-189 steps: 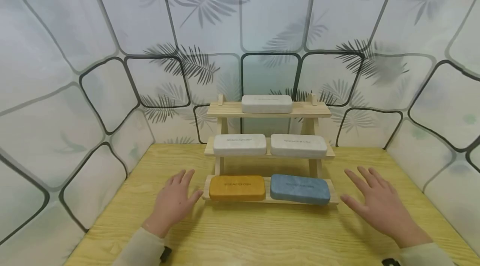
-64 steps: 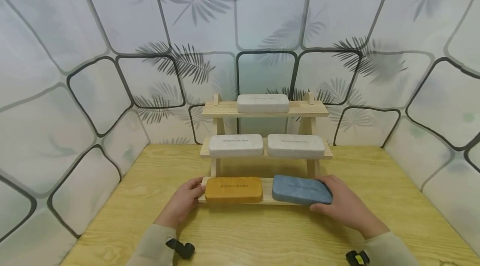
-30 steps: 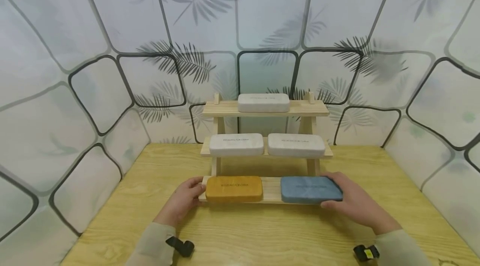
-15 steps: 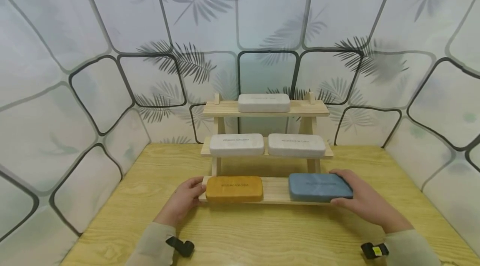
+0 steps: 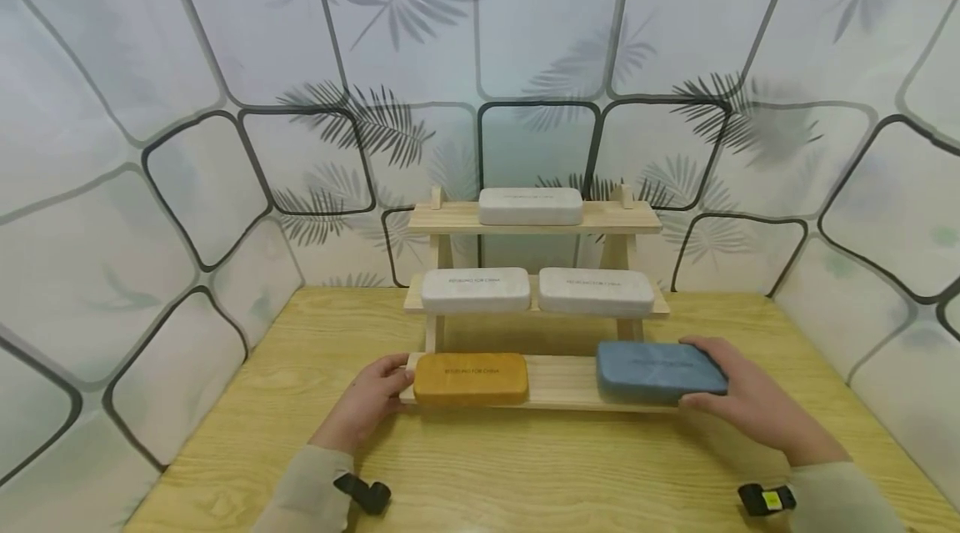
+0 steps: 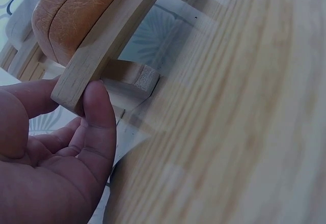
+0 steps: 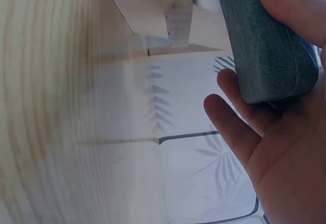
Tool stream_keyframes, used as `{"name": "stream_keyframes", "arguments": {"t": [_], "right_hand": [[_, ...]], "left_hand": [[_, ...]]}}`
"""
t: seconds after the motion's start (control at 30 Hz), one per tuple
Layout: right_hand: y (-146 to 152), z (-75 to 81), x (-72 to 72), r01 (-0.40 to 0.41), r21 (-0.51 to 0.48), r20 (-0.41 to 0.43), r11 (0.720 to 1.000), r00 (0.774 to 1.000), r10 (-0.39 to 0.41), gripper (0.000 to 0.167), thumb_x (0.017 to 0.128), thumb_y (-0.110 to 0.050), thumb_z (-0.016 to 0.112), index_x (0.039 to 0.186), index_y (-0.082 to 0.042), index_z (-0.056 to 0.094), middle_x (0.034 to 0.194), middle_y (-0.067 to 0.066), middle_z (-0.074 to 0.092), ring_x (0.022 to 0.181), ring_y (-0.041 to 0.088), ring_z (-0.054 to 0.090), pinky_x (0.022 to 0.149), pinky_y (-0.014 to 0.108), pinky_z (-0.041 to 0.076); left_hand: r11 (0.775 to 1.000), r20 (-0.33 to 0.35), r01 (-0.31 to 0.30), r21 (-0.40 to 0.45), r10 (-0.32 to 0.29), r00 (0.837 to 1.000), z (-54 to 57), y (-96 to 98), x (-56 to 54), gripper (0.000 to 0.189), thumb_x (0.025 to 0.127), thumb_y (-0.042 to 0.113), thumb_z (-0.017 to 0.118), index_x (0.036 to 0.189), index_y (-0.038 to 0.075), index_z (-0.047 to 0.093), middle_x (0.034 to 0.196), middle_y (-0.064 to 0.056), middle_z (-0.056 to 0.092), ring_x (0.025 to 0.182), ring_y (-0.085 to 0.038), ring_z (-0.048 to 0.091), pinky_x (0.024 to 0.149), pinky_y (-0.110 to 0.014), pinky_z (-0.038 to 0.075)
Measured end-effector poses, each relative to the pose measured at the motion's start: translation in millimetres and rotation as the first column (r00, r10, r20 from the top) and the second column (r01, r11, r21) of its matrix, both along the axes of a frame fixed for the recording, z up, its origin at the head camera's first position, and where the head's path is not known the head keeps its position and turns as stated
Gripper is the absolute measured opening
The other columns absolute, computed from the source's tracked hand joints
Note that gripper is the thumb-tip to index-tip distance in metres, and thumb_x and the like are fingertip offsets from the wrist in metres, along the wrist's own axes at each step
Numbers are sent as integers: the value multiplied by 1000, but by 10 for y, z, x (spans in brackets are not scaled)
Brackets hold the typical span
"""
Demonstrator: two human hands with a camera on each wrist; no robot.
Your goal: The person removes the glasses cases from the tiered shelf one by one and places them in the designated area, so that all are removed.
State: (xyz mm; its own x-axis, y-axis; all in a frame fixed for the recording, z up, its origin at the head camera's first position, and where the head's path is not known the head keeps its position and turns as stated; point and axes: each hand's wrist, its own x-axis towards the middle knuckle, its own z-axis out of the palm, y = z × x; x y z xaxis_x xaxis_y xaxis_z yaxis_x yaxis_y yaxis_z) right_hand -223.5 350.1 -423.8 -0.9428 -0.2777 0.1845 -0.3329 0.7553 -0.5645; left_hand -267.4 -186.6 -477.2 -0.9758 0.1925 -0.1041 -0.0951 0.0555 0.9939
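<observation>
In the head view both forearms reach in from below; the left hand [image 5: 367, 401] bends inward at the wrist and grips the near-left end of the bottom shelf [image 5: 562, 383]; the right hand [image 5: 761, 404] spans the outer end of the blue case [image 5: 660, 370], thumb on the near side, fingers on the far side, holding it over the shelf's end; whether it touches the shelf I cannot tell; the orange case [image 5: 471, 379] lies just beside the left hand; beyond and between the hands sit the left white case [image 5: 476, 291], right white case [image 5: 596, 293] and top white case [image 5: 531, 208].

The left wrist view alone shows the pinch from either side of the shelf's tip, and a wooden foot [image 6: 132, 76] just beyond the fingers.

The right wrist view alone shows the case's seam; one lower fingertip [image 7: 214, 102] stands apart from the case.
</observation>
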Motion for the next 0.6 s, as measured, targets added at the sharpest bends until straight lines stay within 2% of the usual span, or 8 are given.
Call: {"name": "stream_keyframes", "arguments": {"t": [0.33,0.6], "right_hand": [[123,24,-1,23,11,10,1000,1000,-23,82,92,-42,75,154,-7,35,150,27,36,130,52,40,93,67,39],[225,24,-11,52,16,38,999,998,-52,84,92,-42,75,155,-7,32,152,31,32,130,55,37,91,68,38]], "left_hand": [[999,1,33,2,-33,999,7,-21,-2,51,107,13,52,149,-11,36,131,-25,58,103,-25,65,83,-42,57],[1000,7,15,-2,-15,1000,-6,-25,-22,51,106,13,53,149,-9,38,131,-23,59,105,-25,65,83,-41,57]]}}
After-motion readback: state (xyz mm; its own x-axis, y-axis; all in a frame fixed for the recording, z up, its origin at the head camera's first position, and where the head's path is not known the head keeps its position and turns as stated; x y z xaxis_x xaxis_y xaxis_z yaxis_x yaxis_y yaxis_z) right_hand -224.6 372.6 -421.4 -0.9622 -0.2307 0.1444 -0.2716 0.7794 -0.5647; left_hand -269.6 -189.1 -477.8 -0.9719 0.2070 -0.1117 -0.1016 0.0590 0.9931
